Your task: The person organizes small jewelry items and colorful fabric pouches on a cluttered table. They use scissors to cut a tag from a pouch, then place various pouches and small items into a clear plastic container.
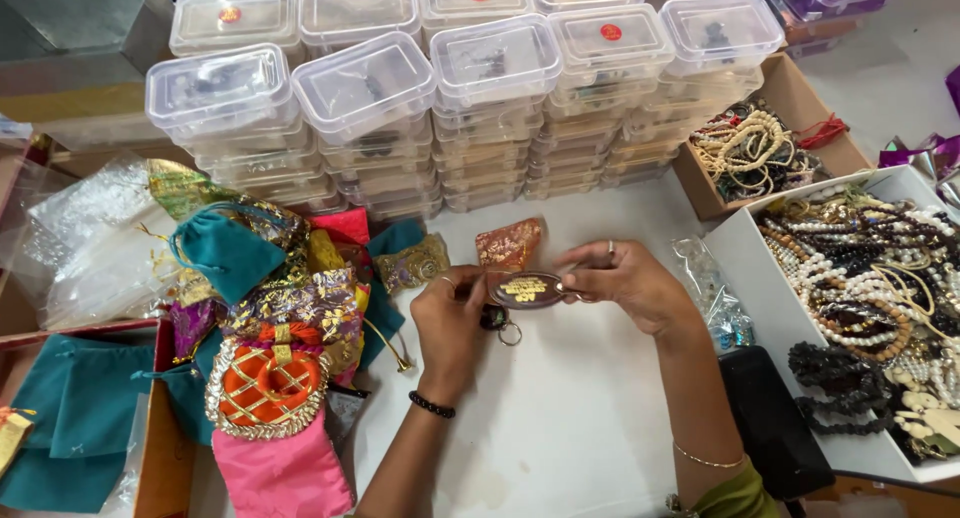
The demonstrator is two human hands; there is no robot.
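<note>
White table (560, 428) is bare close to the person, so that's the most open room, a wide patch betw. the two arms & down to the near edge. Pink pouch (285, 473) sits at the near left, w/ an orange & gold round pouch (268, 383) just above it & a teal bag (75, 418) further left, cut off by the frame edge. Black flat thing (770, 418) lies near the right arm; can't tell what it is. Left hand (452, 323) & right hand (625, 283) meet over the middle of the table, both pinching one small oval tag (527, 289), dark purple-brown w/ gold marks on top, held flat above the table. Fingers are curled tight on its two ends, thumbs & fingertips closed on it. A small metal ring (510, 333) hangs under it, partly hid by the left hand. Right side is tight: a white box (735, 268) full of bead strings, its far side cut off. Left side is crowded w/ a heap of shiny cloth pouches (300, 268). A small orange pouch (508, 243) lies just behind the tag. Further back, a brown box (800, 103) of beads, & a wall of stacked clear boxes (440, 88) shuts off the far edge; stuff inside them is too blurry to make out.
</note>
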